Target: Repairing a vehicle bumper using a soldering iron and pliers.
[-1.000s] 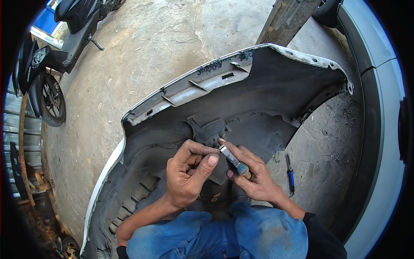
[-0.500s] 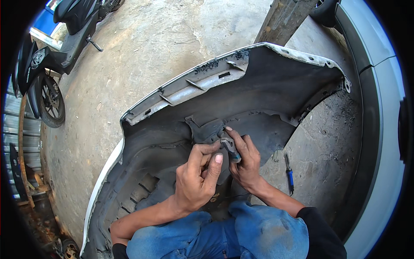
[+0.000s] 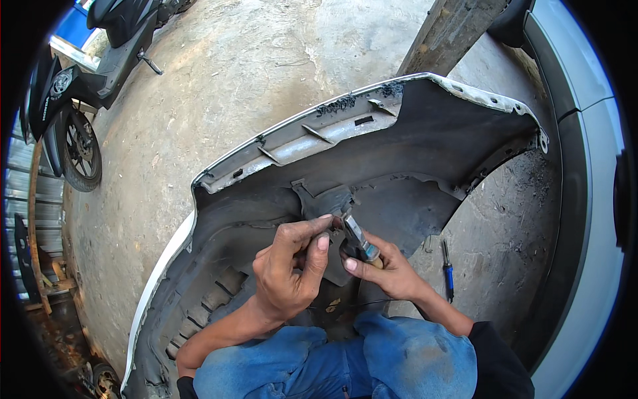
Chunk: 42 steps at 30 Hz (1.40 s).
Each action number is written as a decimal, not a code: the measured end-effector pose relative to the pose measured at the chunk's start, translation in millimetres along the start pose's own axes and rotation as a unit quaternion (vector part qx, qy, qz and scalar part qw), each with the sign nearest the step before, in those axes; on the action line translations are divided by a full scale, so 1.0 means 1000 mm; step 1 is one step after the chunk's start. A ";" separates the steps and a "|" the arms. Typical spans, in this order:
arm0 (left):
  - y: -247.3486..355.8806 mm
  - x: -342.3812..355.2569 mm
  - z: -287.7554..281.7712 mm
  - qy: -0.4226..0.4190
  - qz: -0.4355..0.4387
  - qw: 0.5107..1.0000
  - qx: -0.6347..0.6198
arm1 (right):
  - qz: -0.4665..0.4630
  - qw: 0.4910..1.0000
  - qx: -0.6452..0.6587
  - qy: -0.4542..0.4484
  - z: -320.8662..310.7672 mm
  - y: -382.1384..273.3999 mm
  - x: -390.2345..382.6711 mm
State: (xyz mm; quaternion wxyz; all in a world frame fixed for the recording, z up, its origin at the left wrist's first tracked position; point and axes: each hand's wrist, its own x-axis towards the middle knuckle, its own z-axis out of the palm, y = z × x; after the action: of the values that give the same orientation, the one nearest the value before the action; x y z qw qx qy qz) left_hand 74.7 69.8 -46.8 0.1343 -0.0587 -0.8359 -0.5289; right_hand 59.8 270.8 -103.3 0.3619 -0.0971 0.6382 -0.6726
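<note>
A large car bumper [image 3: 292, 154], pale along its outer rim and black inside, lies hollow side up in front of my knees. Above its middle, my right hand [image 3: 392, 269] grips pliers with a grey metal head [image 3: 353, 229] and a tan grip end. Close to the jaws, my left hand [image 3: 289, 263] is closed, thumb and forefinger pinched together. Whatever sits between those fingertips is too small and dark to make out.
On the concrete right of the bumper lies a blue-handled tool [image 3: 448, 282] with a slim shaft. A wooden post [image 3: 448, 36] stands beyond the bumper. A pale blue car [image 3: 591, 199] borders the right, and a black motorbike [image 3: 76, 100] stands at the far left.
My right hand has drawn back toward me and turned, showing more of the pliers. My left hand has shifted slightly left. The whole view has moved a little.
</note>
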 end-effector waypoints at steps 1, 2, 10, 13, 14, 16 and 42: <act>-0.001 0.001 -0.002 0.000 -0.001 1.000 0.000 | 0.001 1.000 0.000 0.000 -0.004 -0.006 -0.003; -0.001 0.001 -0.005 -0.016 0.007 1.000 -0.004 | 0.023 0.994 0.075 -0.072 -0.009 -0.012 -0.003; -0.007 0.004 -0.011 -0.046 0.080 0.995 -0.040 | 0.032 0.936 0.248 -0.249 -0.025 -0.017 0.001; -0.008 0.002 -0.011 -0.053 0.072 0.994 -0.056 | 0.025 0.910 0.288 -0.296 -0.024 -0.015 0.003; -0.009 0.002 -0.010 -0.046 0.078 0.994 -0.057 | 0.027 0.907 0.284 -0.309 -0.023 -0.015 0.006; -0.009 0.001 -0.010 -0.039 0.084 0.994 -0.057 | 0.030 0.904 0.281 -0.322 -0.021 -0.016 0.008; -0.008 0.000 -0.007 -0.059 0.100 0.990 -0.082 | 0.052 0.952 0.202 -0.223 -0.024 -0.007 -0.002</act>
State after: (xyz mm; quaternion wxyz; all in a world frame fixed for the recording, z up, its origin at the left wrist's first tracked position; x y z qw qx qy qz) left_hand 73.9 60.0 -51.4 0.1320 -0.1842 -0.7859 -0.5753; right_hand 44.3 290.3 -100.1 0.5411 -0.1362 0.3962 -0.7291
